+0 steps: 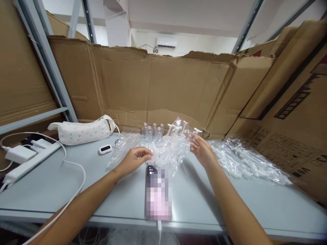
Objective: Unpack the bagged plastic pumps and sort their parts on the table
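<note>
1. Beyond the phone (158,194), a clear plastic bag (170,148) is being crowded with small white pieces; their exact shape is being obscured by the glossy film.
2. By the left hand (134,159), just beyond the phone and to its left, the near side of this bag is being met; thumb and fingers are being kept curved and close together, but whether film is being pinched cannot be told.
3. By the right hand (203,149), beyond the phone and to its right, the bag's right edge is being touched with bent fingers; how firmly it is being gripped cannot be told.
4. White T-shaped tops (197,130) are being shown at the bag's far right side.
5. Farther beyond the phone, clear bottles (149,132) are being stood upright in a cluster.
6. Left of them, a flat clear bag (124,146) is being spread out; well right of the phone, more bags (245,160) are being filled by white pieces.
7. On the grey surface (114,204), a patterned pouch (84,132), a small white device (105,149) and a power strip (33,166) are being supported, all left of the phone.
8. Past the phone, the surface is being walled by cardboard (163,81); above it, an air conditioner (167,42) is being revealed.
</note>
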{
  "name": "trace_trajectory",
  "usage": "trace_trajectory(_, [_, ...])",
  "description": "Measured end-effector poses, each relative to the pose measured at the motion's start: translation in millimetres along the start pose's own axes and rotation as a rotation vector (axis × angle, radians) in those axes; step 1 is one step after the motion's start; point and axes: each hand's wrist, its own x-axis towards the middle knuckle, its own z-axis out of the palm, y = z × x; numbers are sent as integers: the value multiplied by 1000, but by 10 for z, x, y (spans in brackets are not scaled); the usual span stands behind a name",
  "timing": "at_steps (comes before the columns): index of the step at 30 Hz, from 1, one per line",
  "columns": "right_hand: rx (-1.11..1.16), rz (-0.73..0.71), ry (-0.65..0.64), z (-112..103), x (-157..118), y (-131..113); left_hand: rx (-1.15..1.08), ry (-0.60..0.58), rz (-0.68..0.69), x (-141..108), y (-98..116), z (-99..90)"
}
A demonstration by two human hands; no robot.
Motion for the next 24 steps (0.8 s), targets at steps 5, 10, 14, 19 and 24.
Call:
trace_trajectory(5, [-254,62,-300,227,-220,27,-108,169,-11,-10,-65,42])
trace_trajectory(10, [-379,-6,-400,345,-321,108,-147,296,-25,15,-89,58])
trace_trajectory(14, [-418,-54,-383,341,-329,65,-199,306,-22,28,-95,71])
trace_trajectory(19, [-394,69,-545,385,-419,36,-209,332,-6,11,-100,89])
trace_trajectory(24, [-393,127,-649,432,-472,183,-208,283,-4,0,-114,100])
